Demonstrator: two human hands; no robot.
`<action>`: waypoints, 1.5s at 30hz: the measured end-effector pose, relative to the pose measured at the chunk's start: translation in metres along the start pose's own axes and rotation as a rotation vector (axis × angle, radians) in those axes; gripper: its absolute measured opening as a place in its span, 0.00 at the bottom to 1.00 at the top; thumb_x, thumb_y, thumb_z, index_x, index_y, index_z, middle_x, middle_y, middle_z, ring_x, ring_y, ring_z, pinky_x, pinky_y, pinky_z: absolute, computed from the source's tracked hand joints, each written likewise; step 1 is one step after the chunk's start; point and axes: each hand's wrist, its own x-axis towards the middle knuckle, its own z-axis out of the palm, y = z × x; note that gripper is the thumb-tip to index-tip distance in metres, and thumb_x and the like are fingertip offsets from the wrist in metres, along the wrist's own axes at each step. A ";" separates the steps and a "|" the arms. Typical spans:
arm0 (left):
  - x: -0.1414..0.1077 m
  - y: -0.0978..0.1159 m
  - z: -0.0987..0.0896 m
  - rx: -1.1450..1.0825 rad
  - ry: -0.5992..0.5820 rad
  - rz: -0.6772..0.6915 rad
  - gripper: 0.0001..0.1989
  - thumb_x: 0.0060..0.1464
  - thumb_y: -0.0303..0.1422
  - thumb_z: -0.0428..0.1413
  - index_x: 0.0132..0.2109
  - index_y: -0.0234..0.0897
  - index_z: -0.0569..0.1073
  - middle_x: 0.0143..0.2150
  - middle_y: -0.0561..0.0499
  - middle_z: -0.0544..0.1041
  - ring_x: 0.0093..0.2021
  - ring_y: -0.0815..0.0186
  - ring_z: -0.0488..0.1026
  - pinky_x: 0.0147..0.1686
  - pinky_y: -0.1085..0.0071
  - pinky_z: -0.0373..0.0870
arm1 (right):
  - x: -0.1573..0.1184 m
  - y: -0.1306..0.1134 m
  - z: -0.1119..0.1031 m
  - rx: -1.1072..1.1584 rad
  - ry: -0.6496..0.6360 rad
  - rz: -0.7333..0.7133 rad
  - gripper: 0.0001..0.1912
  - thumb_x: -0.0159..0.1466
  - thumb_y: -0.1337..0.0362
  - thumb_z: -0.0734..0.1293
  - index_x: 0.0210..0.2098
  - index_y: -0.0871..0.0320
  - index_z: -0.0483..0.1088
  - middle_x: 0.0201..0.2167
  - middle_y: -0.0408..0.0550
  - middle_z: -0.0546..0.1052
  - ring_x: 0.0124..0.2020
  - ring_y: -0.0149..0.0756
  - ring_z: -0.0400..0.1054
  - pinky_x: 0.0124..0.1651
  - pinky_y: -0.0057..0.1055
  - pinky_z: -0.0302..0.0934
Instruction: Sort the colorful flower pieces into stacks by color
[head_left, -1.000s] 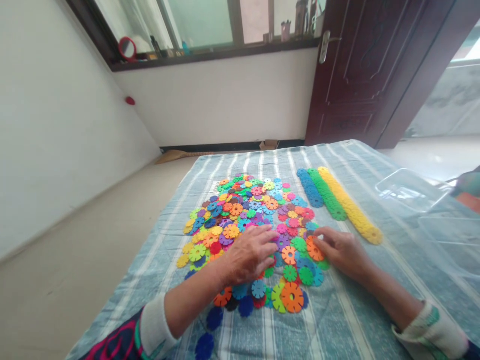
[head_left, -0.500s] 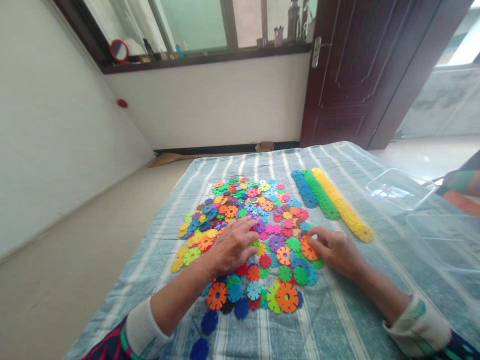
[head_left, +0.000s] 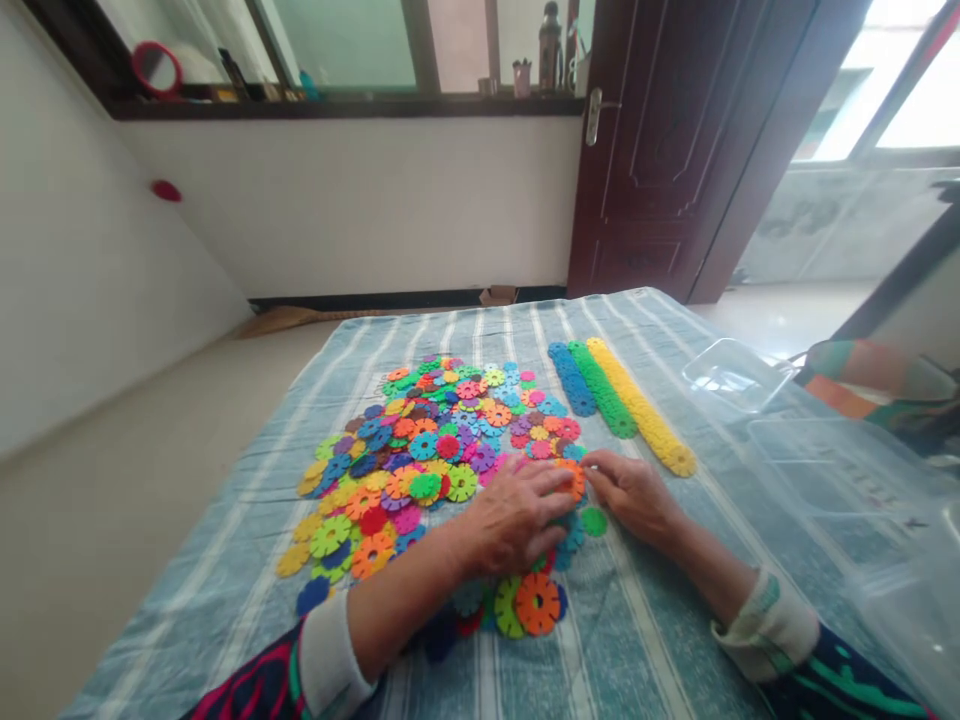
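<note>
A spread pile of colourful notched plastic discs (head_left: 424, 446) covers the middle of the cloth. Over its right part lies my left hand (head_left: 517, 510), palm down with fingers stretched, hiding the discs beneath. At the pile's right edge, my right hand (head_left: 634, 497) has its thumb and fingertips together on the rim of an orange disc (head_left: 576, 480), close to the left fingertips. Just below the right hand sits a green disc (head_left: 595, 521). A larger orange disc (head_left: 538, 604) overlaps a lime one near the front.
Three overlapping rows of discs, blue (head_left: 572, 380), green (head_left: 602, 390) and yellow (head_left: 641, 405), slant along the right. Clear plastic boxes (head_left: 739, 377) stand farther right on the striped cloth (head_left: 247, 560). A wall, window ledge and brown door (head_left: 660, 150) rise behind.
My left hand has moved right across the pile, close to my right hand. My right hand stays by the orange disc. The camera has turned right, so the scene sits farther left.
</note>
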 end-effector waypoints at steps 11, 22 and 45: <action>-0.017 -0.006 -0.010 0.146 0.117 -0.249 0.07 0.55 0.27 0.53 0.41 0.36 0.71 0.50 0.43 0.73 0.53 0.53 0.67 0.52 0.49 0.64 | 0.003 0.003 0.002 0.261 0.043 0.142 0.15 0.62 0.57 0.58 0.39 0.58 0.70 0.18 0.37 0.70 0.15 0.28 0.61 0.25 0.26 0.59; -0.002 0.056 0.023 0.019 0.030 -0.042 0.22 0.61 0.46 0.46 0.55 0.37 0.66 0.60 0.41 0.67 0.62 0.52 0.60 0.60 0.49 0.54 | 0.000 0.007 0.005 0.322 0.069 0.148 0.16 0.61 0.54 0.60 0.40 0.58 0.69 0.18 0.38 0.69 0.15 0.28 0.61 0.21 0.26 0.58; 0.082 0.021 0.039 0.299 0.080 -0.153 0.13 0.60 0.29 0.45 0.45 0.29 0.71 0.46 0.35 0.74 0.49 0.52 0.69 0.50 0.48 0.64 | 0.004 0.024 -0.001 0.416 0.373 0.239 0.16 0.58 0.54 0.63 0.40 0.59 0.69 0.20 0.43 0.73 0.18 0.35 0.66 0.23 0.31 0.63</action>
